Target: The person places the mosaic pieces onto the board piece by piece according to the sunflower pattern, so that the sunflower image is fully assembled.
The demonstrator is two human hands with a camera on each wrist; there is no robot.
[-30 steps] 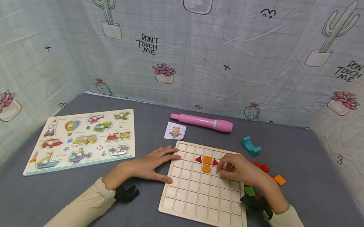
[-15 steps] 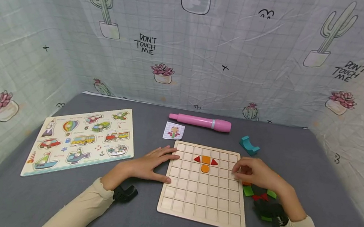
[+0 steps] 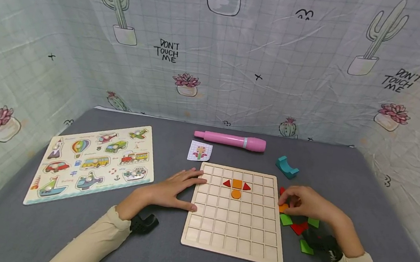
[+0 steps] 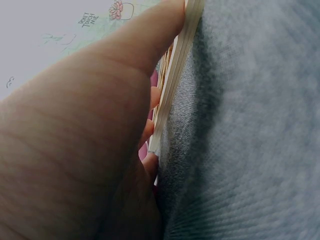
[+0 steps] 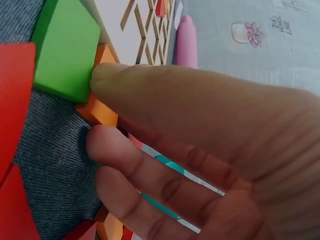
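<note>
My left hand (image 3: 175, 191) lies spread at the left edge of a square wooden grid board (image 3: 216, 236), its fingertips on the rim and its thumb along the side. An orange square (image 3: 237, 183), an orange disc (image 3: 236, 194) and red triangles (image 3: 227, 183) sit in the board's upper cells. Just off the right edge, my right hand (image 3: 309, 203) pinches an orange block (image 5: 100, 111) between thumb and index finger; the index tip is partly hidden. A green block (image 5: 67, 50) lies right beside that thumb, with red blocks (image 5: 15, 100) nearby.
Several loose red and green pieces (image 3: 306, 247) lie under and around the right wrist. Behind the board are a small pattern card (image 3: 200, 151), a pink microphone-shaped stick (image 3: 232, 140) and a teal curved block (image 3: 287, 167). A vehicle puzzle board (image 3: 91, 164) lies at the left.
My right hand has moved right, from over the board beside the red triangle to the loose pieces, where it now pinches an orange block. The left hand has stayed in place.
</note>
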